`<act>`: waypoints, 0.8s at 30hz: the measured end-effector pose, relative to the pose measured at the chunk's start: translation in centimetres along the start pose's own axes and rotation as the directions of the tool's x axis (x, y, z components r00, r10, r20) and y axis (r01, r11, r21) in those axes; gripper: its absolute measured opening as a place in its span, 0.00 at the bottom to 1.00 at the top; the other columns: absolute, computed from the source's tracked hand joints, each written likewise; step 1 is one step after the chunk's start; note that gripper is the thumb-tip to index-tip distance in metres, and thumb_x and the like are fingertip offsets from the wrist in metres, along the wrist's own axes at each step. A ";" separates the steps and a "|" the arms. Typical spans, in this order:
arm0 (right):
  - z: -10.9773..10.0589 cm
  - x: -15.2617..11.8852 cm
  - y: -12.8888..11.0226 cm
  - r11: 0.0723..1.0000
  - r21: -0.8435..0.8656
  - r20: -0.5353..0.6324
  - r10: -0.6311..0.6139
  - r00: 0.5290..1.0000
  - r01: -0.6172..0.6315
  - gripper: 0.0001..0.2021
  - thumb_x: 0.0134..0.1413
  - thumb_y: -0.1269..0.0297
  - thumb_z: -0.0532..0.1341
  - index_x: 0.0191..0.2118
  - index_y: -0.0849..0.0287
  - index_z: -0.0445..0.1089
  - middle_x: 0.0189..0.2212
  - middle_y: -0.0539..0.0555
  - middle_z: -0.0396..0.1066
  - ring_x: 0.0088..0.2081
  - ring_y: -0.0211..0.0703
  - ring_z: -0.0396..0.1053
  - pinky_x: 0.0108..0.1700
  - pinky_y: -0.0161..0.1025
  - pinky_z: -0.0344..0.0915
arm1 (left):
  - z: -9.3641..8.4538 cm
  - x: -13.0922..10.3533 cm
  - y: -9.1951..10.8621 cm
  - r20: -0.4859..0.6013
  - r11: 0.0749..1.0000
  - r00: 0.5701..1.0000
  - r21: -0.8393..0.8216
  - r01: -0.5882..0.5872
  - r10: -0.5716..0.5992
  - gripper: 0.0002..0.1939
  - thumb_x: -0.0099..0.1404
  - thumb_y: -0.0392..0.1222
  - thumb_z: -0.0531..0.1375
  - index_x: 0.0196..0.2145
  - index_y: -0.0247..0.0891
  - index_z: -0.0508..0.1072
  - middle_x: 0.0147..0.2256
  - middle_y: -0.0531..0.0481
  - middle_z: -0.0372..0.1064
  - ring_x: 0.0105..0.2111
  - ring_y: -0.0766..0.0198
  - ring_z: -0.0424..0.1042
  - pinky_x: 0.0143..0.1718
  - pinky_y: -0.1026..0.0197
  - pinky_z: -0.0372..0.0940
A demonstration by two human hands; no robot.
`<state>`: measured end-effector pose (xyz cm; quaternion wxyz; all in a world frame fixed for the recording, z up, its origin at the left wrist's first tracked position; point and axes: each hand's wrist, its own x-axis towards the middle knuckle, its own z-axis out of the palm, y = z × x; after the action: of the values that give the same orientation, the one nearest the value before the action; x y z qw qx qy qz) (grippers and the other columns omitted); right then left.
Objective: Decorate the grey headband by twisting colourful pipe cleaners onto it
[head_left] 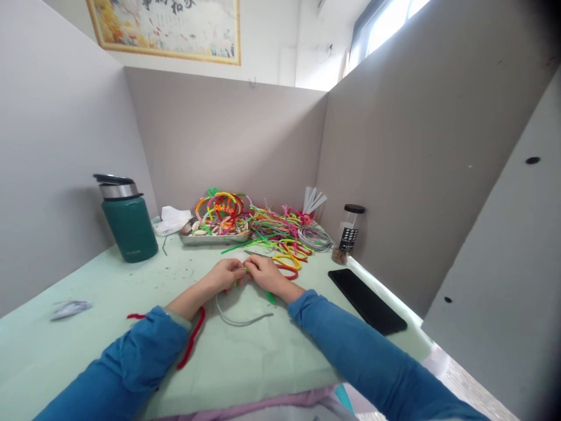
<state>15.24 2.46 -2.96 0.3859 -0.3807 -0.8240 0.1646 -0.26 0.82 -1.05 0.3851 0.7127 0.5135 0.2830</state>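
Note:
My left hand [225, 275] and my right hand [265, 273] meet above the middle of the table, fingertips pinched close together. Between them shows a bit of green pipe cleaner [270, 297], whose fuzzy end sticks out below my right hand. A grey wire [243, 323] curves down from under my left hand, its free end pointing right. How the wire and the pipe cleaner join is hidden by my fingers. Beside my left forearm a red pipe cleaner [193, 342] lies on the table, partly under the sleeve.
At the back, a metal tray [214, 240] holds colourful pieces, next to a heap of pipe cleaners [276, 222] and a coil of grey wire [315, 238]. A green bottle [129, 225] stands left; a black-lidded jar [348, 237] and a black phone [367, 301] are right. Partitions enclose the table.

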 end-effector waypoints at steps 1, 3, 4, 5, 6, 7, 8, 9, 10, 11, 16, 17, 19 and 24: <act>0.0 0.0 0.0 1.000 0.001 -0.001 0.000 1.000 0.000 0.10 0.56 0.67 0.51 0.29 0.60 0.67 0.23 0.48 0.67 0.27 0.35 0.61 0.30 0.31 0.53 | 0.0 0.0 -0.1 0.000 1.000 1.000 -0.004 -0.003 0.003 0.12 0.53 0.49 0.54 0.24 0.36 0.62 0.17 0.58 0.59 0.10 0.74 0.53 0.12 0.68 0.49; 0.0 0.0 0.0 1.000 0.004 -0.001 -0.003 1.000 0.003 0.10 0.57 0.67 0.51 0.29 0.60 0.67 0.23 0.48 0.67 0.27 0.34 0.61 0.30 0.31 0.53 | 0.0 0.1 -0.2 -0.004 1.000 1.000 -0.008 -0.006 0.006 0.12 0.53 0.49 0.54 0.24 0.36 0.62 0.16 0.59 0.58 0.10 0.74 0.53 0.11 0.68 0.48; 0.0 0.0 0.0 1.000 0.006 -0.003 -0.004 1.000 0.004 0.10 0.57 0.67 0.51 0.29 0.60 0.67 0.23 0.48 0.66 0.27 0.34 0.61 0.30 0.31 0.53 | 0.0 0.2 -0.2 -0.006 1.000 1.000 -0.007 -0.007 0.007 0.12 0.53 0.49 0.54 0.24 0.36 0.62 0.16 0.59 0.57 0.10 0.74 0.53 0.11 0.68 0.48; 0.1 0.0 0.1 1.000 0.008 -0.005 -0.008 1.000 0.008 0.10 0.57 0.67 0.51 0.29 0.60 0.67 0.23 0.48 0.66 0.27 0.34 0.61 0.30 0.31 0.53 | 0.0 0.2 -0.3 -0.006 1.000 1.000 -0.005 -0.007 0.007 0.12 0.53 0.49 0.53 0.24 0.36 0.62 0.16 0.59 0.57 0.10 0.74 0.53 0.11 0.68 0.48; 0.1 0.0 0.1 1.000 0.010 -0.007 -0.013 1.000 0.013 0.10 0.57 0.67 0.50 0.29 0.60 0.66 0.23 0.48 0.66 0.27 0.34 0.61 0.30 0.31 0.53 | 0.0 0.2 -0.3 -0.007 1.000 1.000 -0.007 -0.007 0.007 0.11 0.53 0.48 0.53 0.24 0.36 0.61 0.16 0.59 0.57 0.10 0.74 0.53 0.11 0.68 0.48; 0.1 -0.1 0.2 1.000 0.012 -0.009 -0.018 1.000 0.018 0.10 0.57 0.67 0.50 0.29 0.60 0.66 0.23 0.48 0.66 0.27 0.34 0.61 0.30 0.31 0.53 | 0.0 0.2 -0.3 -0.009 1.000 1.000 -0.012 -0.004 0.004 0.11 0.53 0.48 0.53 0.24 0.37 0.61 0.16 0.59 0.57 0.10 0.74 0.53 0.11 0.68 0.48; 0.1 -0.1 0.2 1.000 0.014 -0.010 -0.021 1.000 0.021 0.10 0.57 0.67 0.50 0.29 0.59 0.66 0.23 0.48 0.67 0.27 0.34 0.61 0.30 0.31 0.53 | 0.0 0.3 -0.4 -0.010 1.000 1.000 -0.020 0.000 -0.001 0.11 0.53 0.48 0.53 0.24 0.37 0.61 0.16 0.59 0.56 0.10 0.74 0.53 0.11 0.68 0.48; 0.2 -0.1 0.3 1.000 0.017 -0.010 -0.022 1.000 0.023 0.10 0.57 0.67 0.50 0.29 0.59 0.66 0.23 0.48 0.67 0.27 0.34 0.61 0.31 0.31 0.53 | 0.0 0.3 -0.4 -0.012 1.000 1.000 -0.029 0.005 -0.005 0.11 0.53 0.48 0.53 0.24 0.37 0.61 0.16 0.59 0.56 0.09 0.74 0.53 0.11 0.68 0.48; 0.2 -0.1 0.3 1.000 0.019 -0.007 -0.022 1.000 0.023 0.10 0.57 0.67 0.50 0.29 0.59 0.66 0.23 0.48 0.67 0.27 0.34 0.61 0.31 0.31 0.53 | 0.0 0.3 -0.5 -0.013 0.999 1.000 -0.038 0.011 -0.011 0.12 0.53 0.49 0.53 0.24 0.37 0.60 0.16 0.60 0.55 0.09 0.74 0.53 0.11 0.68 0.48; 0.2 -0.1 0.4 1.000 0.021 -0.005 -0.022 1.000 0.022 0.10 0.57 0.67 0.50 0.29 0.59 0.67 0.23 0.48 0.67 0.27 0.34 0.61 0.31 0.31 0.53 | 0.0 0.3 -0.6 -0.014 0.999 1.000 -0.044 0.015 -0.016 0.13 0.53 0.50 0.54 0.24 0.37 0.60 0.16 0.60 0.55 0.09 0.75 0.52 0.11 0.69 0.48; 0.2 -0.1 0.4 0.999 0.023 -0.001 -0.025 1.000 0.025 0.10 0.57 0.67 0.50 0.30 0.60 0.67 0.23 0.48 0.67 0.27 0.34 0.62 0.31 0.31 0.53 | -0.1 0.3 -0.7 -0.019 0.998 1.000 -0.065 0.020 -0.021 0.17 0.52 0.54 0.55 0.23 0.37 0.59 0.16 0.60 0.54 0.10 0.75 0.52 0.11 0.69 0.47; 0.2 -0.1 0.4 0.999 0.023 -0.001 -0.026 1.000 0.026 0.10 0.57 0.67 0.50 0.30 0.60 0.67 0.23 0.48 0.67 0.27 0.34 0.62 0.31 0.31 0.53 | -0.1 0.3 -0.7 -0.019 0.998 1.000 -0.065 0.019 -0.021 0.17 0.52 0.55 0.55 0.23 0.37 0.60 0.16 0.60 0.54 0.10 0.75 0.52 0.12 0.69 0.48; 0.2 -0.1 0.4 0.999 0.019 0.000 -0.030 1.000 0.030 0.10 0.57 0.67 0.50 0.30 0.59 0.67 0.23 0.48 0.67 0.27 0.35 0.62 0.31 0.31 0.53 | -0.1 0.3 -0.6 -0.016 0.998 1.000 -0.062 0.021 -0.022 0.17 0.52 0.55 0.55 0.23 0.37 0.60 0.16 0.60 0.55 0.10 0.75 0.52 0.12 0.68 0.48; 0.2 -0.1 0.4 1.000 -0.011 -0.019 -0.027 0.999 0.027 0.10 0.56 0.67 0.50 0.29 0.59 0.67 0.23 0.48 0.66 0.27 0.35 0.61 0.30 0.31 0.53 | -0.1 0.2 -0.3 -0.006 0.999 1.000 -0.048 0.013 -0.014 0.16 0.53 0.53 0.54 0.24 0.36 0.61 0.17 0.58 0.58 0.11 0.75 0.53 0.13 0.68 0.49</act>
<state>15.29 2.63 -3.35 0.3937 -0.3731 -0.8264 0.1513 -0.41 1.03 -1.23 0.4021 0.6990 0.5127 0.2948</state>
